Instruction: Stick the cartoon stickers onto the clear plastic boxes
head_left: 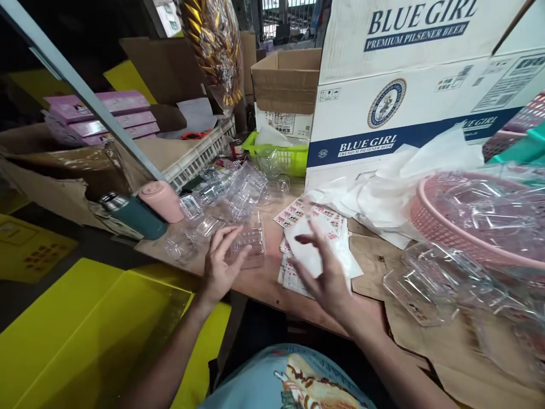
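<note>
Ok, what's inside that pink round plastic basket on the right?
The pink round plastic basket holds a heap of clear plastic blister shells. Anything beneath the heap, and the basket's bottom, is covered.

The white carton [409, 85] reads "BLUE GIRL" and "PREMIUM PILSENER BEER" in blue, twice.
</note>
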`<state>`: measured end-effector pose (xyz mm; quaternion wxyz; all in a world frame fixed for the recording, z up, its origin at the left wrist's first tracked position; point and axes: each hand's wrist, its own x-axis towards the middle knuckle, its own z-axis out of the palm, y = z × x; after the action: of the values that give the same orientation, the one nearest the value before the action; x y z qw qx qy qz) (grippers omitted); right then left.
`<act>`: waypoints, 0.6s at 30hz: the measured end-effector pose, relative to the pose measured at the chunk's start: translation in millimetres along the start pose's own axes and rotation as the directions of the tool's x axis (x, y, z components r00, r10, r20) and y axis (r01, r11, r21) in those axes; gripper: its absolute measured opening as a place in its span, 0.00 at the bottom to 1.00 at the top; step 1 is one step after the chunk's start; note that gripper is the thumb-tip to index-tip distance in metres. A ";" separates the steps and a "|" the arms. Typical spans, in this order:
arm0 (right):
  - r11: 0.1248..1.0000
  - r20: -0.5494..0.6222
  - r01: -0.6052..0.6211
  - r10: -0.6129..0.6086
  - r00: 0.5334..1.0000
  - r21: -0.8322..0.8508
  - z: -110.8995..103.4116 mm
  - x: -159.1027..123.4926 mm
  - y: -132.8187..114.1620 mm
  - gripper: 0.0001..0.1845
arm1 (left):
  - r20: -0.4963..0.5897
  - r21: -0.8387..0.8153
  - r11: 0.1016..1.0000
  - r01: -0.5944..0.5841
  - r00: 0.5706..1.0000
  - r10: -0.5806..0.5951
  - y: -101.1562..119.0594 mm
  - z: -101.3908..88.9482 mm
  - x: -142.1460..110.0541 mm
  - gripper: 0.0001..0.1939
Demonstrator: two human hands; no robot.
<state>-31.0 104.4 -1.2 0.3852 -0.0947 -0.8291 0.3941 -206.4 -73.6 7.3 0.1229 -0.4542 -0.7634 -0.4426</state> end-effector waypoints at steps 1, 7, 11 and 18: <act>0.997 0.100 0.071 -0.066 0.993 -0.042 19.6 -0.3 -1.4 0.44 | 0.049 -0.059 0.998 0.035 0.998 -0.032 -9.0 -3.3 -0.4 0.19; 0.898 0.375 0.275 -0.137 0.917 -0.344 89.6 4.2 7.2 0.47 | 0.206 -0.124 0.991 0.047 0.978 -0.021 -34.9 3.2 -7.0 0.22; 0.861 0.379 0.364 -0.223 0.898 -0.356 94.5 -9.0 12.7 0.46 | 0.209 -0.125 0.992 -0.011 0.977 0.037 -36.7 6.4 -10.0 0.24; 0.966 0.126 -0.071 0.040 0.991 0.249 62.6 -38.8 -5.8 0.52 | 0.132 -0.450 0.872 0.194 0.980 -0.150 -28.3 -6.1 -4.2 0.26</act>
<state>-48.2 46.3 -43.5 0.3324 -0.0443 -0.7907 0.5122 -228.1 -86.3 -7.6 -0.0636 -0.4205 -0.6788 -0.5986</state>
